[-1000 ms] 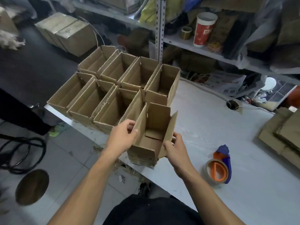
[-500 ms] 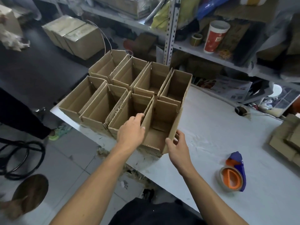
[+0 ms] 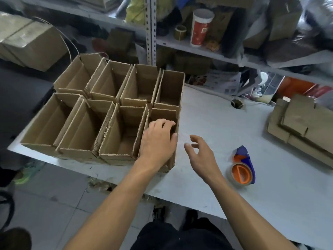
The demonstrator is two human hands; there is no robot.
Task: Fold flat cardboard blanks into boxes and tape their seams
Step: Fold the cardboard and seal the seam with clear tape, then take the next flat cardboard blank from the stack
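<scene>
Boxes (image 3: 111,112) are standing packed in two rows at the table's (image 3: 207,114) left end, and the left hand (image 3: 158,139) is resting on the nearest one (image 3: 175,123), fingers curled over its rim, grasping it. The right hand (image 3: 201,156) is hovering released, fingers spread, empty. Flat blanks (image 3: 302,127) are lying stacked well off to the right, beyond the tape dispenser (image 3: 243,166), so the right hand is looking nearer for the next blank.

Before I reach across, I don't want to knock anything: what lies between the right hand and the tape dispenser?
Nothing: the head view shows only bare table between the right hand and the tape dispenser.
</scene>
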